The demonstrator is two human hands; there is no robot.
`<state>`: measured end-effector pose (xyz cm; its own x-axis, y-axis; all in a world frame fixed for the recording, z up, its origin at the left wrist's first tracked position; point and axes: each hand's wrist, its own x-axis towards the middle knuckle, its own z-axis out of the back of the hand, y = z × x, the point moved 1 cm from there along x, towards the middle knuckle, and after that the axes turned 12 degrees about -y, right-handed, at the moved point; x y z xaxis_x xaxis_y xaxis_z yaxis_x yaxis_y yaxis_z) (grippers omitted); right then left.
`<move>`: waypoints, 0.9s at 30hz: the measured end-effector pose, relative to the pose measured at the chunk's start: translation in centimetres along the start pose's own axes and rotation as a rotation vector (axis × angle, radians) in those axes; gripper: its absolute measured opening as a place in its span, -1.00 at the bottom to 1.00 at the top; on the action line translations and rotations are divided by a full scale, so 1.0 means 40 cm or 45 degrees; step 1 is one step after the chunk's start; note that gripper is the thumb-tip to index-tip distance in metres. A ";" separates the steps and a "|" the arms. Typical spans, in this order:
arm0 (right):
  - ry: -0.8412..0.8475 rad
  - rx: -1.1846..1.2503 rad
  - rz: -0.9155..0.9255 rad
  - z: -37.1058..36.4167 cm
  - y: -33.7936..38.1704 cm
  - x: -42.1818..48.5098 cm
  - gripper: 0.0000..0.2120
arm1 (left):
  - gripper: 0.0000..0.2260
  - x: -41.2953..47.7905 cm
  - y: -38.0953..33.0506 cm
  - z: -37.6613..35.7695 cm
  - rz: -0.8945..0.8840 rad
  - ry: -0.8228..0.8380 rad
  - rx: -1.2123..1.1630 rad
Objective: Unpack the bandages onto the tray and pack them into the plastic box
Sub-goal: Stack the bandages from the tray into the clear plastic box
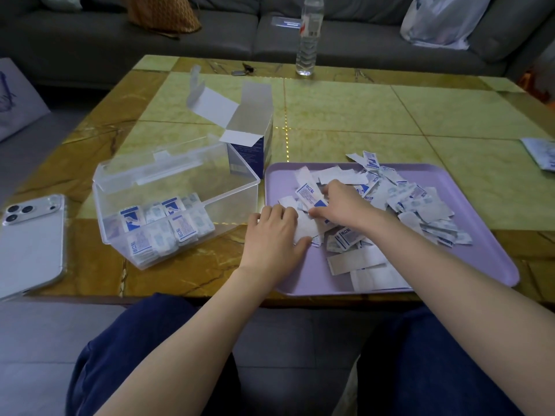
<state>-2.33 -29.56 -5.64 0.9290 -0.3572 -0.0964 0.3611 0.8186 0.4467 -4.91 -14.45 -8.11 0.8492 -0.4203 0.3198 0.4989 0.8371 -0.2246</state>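
Right hand (339, 202) pinches papery bandages (309, 195); flat left hand (271, 235) presses others on lilac tray (480, 250).

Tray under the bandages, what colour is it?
Light purple, a plain lilac tray with no pattern. It shows best in the head view.

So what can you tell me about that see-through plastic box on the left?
The clear, rectangular plastic box stands on the yellow-green marbled table, left of the lilac plastic tray and before an opened white-and-blue cardboard carton. Its clear lid is raised at the far edge. Inside, blue-and-white wrapped bandages lie stacked in rows towards the left; the right end looks bare. The left hand and right hand are at the tray, not touching it.
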 end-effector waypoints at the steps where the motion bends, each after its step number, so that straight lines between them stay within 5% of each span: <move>1: 0.028 0.005 -0.002 0.002 0.004 0.000 -0.59 | -0.63 0.000 0.000 0.000 0.004 0.000 -0.011; 3: 0.066 0.016 0.017 0.010 0.015 -0.003 -0.75 | -0.63 0.000 0.002 0.000 0.012 -0.007 -0.037; 7: 0.032 0.104 0.031 0.020 0.033 -0.017 -0.66 | -0.62 0.002 0.006 0.001 0.005 -0.009 -0.055; 17: -0.517 0.359 0.326 0.142 0.066 -0.038 -0.87 | -0.73 0.004 0.000 0.060 0.004 -0.254 -0.416; 23: -0.465 -0.270 0.606 0.118 0.067 -0.093 -0.93 | -0.74 -0.011 -0.003 0.095 -0.163 -0.723 -0.446; 27: -0.278 -0.520 0.746 0.068 0.056 -0.121 -0.83 | -0.78 -0.015 0.007 0.060 -0.066 -0.488 -0.167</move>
<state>-6.24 -27.22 -1.74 0.9567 0.1426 0.2539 -0.1475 0.9891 0.0005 -5.67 -13.13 -6.16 0.7085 -0.2791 0.6481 0.5782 0.7561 -0.3065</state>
